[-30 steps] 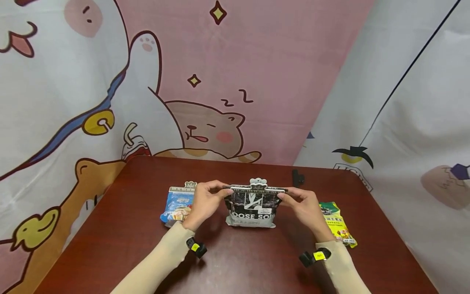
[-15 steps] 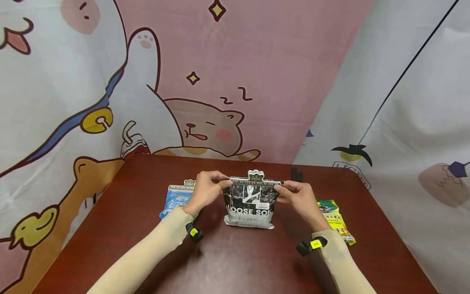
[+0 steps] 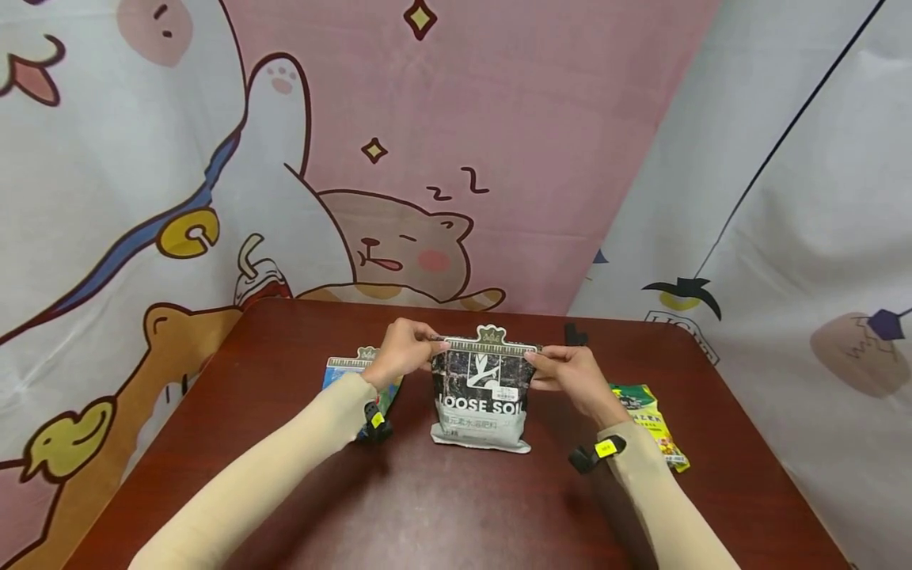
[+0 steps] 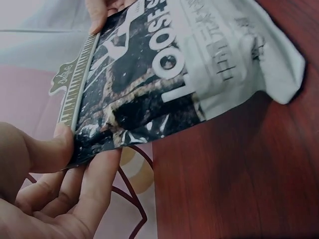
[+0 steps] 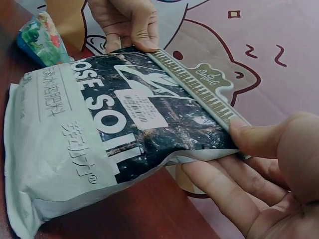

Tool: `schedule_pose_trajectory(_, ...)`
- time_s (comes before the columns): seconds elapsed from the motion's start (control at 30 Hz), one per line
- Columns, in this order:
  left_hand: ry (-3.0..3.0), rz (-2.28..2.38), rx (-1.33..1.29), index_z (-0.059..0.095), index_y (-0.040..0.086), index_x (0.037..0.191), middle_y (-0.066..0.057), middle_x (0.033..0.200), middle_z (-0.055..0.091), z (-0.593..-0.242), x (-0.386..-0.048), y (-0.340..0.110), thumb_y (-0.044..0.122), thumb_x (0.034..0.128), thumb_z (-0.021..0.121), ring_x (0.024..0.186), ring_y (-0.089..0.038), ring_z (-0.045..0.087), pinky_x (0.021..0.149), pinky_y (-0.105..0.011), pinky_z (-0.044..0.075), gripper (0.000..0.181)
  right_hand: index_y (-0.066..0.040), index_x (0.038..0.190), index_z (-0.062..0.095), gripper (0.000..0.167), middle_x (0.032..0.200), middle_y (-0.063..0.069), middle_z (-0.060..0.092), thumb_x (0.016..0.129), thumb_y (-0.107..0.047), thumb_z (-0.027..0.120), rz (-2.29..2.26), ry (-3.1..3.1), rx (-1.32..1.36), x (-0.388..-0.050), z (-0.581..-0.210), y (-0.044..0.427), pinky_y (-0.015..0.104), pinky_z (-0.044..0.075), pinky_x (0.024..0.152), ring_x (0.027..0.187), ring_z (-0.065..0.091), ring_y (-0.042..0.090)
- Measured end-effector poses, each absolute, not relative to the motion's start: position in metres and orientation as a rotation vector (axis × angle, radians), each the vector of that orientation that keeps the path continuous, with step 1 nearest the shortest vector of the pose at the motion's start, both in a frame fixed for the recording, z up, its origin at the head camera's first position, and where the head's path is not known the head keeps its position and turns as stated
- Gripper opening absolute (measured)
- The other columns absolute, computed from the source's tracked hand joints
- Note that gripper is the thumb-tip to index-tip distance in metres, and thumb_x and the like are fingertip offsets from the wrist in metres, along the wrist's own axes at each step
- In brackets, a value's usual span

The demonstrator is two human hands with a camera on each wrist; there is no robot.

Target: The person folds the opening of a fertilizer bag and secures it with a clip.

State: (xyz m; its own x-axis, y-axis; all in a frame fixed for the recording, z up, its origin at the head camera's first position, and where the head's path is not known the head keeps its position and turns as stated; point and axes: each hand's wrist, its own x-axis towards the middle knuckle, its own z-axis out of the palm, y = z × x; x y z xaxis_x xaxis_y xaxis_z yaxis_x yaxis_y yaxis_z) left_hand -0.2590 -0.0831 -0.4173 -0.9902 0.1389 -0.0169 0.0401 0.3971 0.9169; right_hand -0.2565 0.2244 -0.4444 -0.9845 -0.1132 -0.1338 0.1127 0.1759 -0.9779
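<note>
The bag point(image 3: 470, 431) was held up in front of the person by both hands, its printed face turned towards the person. At the bag's upper left corner it was pinched by the left hand point(image 3: 400, 348), thumb in front and fingers behind; the upper right corner was gripped likewise by the right hand point(image 3: 573, 378). Along the bag's top edge a clip point(image 3: 492, 346) was fitted, its scalloped tab raised at the middle, its ends covered by the thumbs. Whether the bag's base was touching the table point(image 3: 456, 514) could not be told. To the bag's left, a blue pack point(image 3: 339, 375), topped by a second clip point(image 3: 347, 362), was partly hidden by the left arm. To the bag's right, a yellow pack point(image 3: 657, 431) was partly covered by the right arm. Beyond the bag, rightward, a black clip point(image 3: 575, 336) was seen, and behind everything a cartoon backdrop point(image 3: 527, 142) was hung
</note>
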Motion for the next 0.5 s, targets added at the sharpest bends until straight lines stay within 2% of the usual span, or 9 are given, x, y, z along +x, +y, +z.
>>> schedule_pose_trajectory(0.13, 2.533, 1.611, 0.149, 0.078, 0.003, 0.1, -0.016, 0.1, 0.072, -0.421, -0.268, -0.084, 0.019, 0.0935, 0.077, 0.066, -0.024, 0.075, 0.069, -0.041, 0.064, 0.017, 0.008, 0.114, 0.067, 0.039, 0.093, 0.005, 0.072, 0.094, -0.024, 0.076, -1.865, 2.247, 0.047, -0.264, -0.449, 0.224, 0.047, 0.062, 0.083, 0.073, 0.077, 0.019)
schedule_pose_trajectory(0.33, 2.509, 1.531, 0.147, 0.077, -0.002, 0.102, -0.019, 0.1, 0.073, -0.422, -0.28, -0.084, 0.017, 0.0941, 0.076, 0.069, -0.027, 0.077, 0.069, -0.04, 0.064, 0.02, 0.006, 0.114, 0.069, 0.04, 0.089, 0.008, 0.074, 0.093, -0.027, 0.077, -1.808, 2.248, 0.07, -0.275, -0.456, 0.223, 0.052, 0.059, 0.087, 0.07, 0.075, 0.018)
schedule_pose_trajectory(0.5, 2.516, 1.447, 0.119, 0.078, -0.003, 0.099, -0.019, 0.101, 0.074, -0.426, -0.286, -0.083, 0.013, 0.0944, 0.075, 0.072, -0.024, 0.075, 0.077, -0.047, 0.064, 0.017, 0.006, 0.113, 0.069, 0.038, 0.087, 0.006, 0.071, 0.094, -0.026, 0.077, -1.762, 2.25, 0.056, -0.284, -0.465, 0.222, 0.046, 0.063, 0.082, 0.071, 0.073, 0.016)
